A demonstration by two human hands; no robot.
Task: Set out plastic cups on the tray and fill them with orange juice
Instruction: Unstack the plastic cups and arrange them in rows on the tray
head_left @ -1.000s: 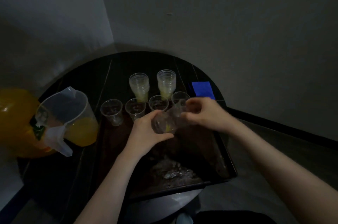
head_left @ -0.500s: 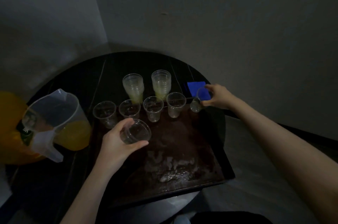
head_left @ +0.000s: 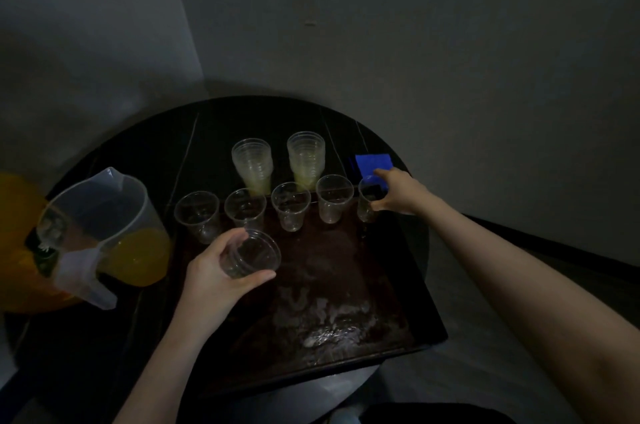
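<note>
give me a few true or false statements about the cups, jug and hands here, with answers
1. The right hand holds the cup at the row's right end. True.
2. The left hand holds nothing. False: it grips nested cups.
3. The jug holds orange juice. True.
4. The jug stands on the tray. False: it stands left of it.
5. The cups in the row are full of juice. False: they look empty.

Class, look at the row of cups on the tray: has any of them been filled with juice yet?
No: the cups on the tray look clear and empty; juice shows only in the jug.
</note>
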